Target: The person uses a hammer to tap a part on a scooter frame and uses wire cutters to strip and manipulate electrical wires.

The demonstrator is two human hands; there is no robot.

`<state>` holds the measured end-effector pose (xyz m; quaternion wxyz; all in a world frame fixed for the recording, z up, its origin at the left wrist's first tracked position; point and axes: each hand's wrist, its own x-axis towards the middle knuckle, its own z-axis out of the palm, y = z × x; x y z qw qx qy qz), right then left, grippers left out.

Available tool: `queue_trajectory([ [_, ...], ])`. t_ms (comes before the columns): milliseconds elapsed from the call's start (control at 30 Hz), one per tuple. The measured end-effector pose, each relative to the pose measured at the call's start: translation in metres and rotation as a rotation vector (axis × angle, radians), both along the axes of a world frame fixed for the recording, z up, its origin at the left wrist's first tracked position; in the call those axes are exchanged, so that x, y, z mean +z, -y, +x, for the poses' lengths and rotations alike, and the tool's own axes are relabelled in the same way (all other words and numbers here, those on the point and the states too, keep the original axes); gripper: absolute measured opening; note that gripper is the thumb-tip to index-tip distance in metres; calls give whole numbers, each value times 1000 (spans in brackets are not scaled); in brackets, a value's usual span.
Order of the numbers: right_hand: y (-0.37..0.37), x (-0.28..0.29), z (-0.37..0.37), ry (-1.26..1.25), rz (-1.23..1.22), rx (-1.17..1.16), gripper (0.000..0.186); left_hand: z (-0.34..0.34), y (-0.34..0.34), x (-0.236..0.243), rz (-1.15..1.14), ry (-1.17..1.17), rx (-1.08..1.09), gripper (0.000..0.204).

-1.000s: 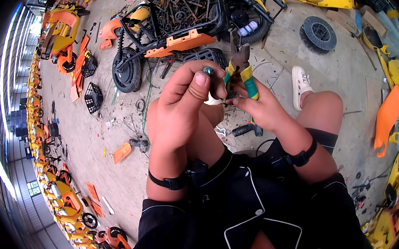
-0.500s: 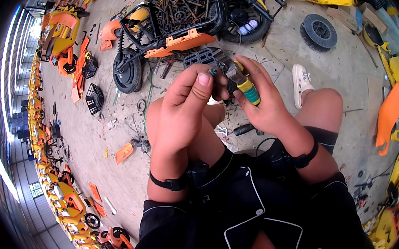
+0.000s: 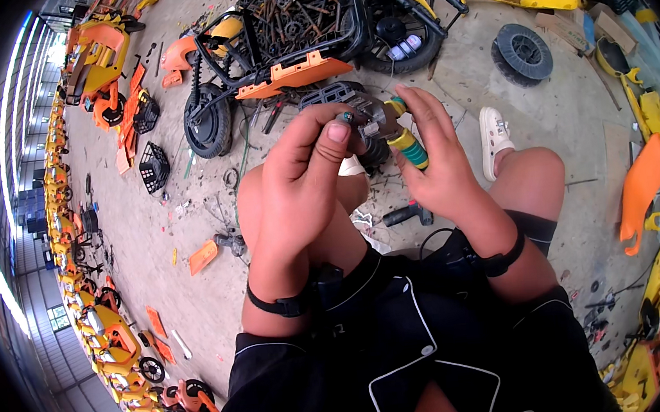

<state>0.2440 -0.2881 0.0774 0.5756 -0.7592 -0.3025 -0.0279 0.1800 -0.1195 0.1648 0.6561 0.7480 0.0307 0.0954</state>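
Note:
Between the thumb and fingers of my left hand (image 3: 300, 181) is a small dark piece with a teal tip (image 3: 346, 117); its kind is too small to make out. My right hand (image 3: 445, 160) is wrapped round pliers (image 3: 413, 151) with yellow and green handles, which stand spread apart. The metal head of the pliers points left, close to the pinched piece. Whether the jaws touch it is hidden behind my left fingers. Both hands are held up in front of my knees.
Ahead stands a black frame (image 3: 360, 34) heaped with rusty metal parts, with a wheel (image 3: 208, 118) beside it. A grey spool (image 3: 522, 54) lies to the right. A black power tool (image 3: 405, 215) is on the floor between my legs. Orange and yellow scooters (image 3: 109, 331) line the left.
The pliers' head has moved left, closer to the piece in my left hand, and their handles are spread wider. My view has shifted slightly.

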Motion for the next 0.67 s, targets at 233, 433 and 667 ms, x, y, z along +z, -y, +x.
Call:
queue_trajectory([
  [233, 1, -5, 2, -18, 1, -65, 84, 3, 3, 0, 75, 5, 54, 19],
  [433, 2, -5, 1, -35, 21, -47, 83, 5, 3, -6, 124, 51, 43, 22],
  [667, 3, -6, 0, -37, -25, 0, 75, 4, 4, -5, 255, 111, 76, 25],
])
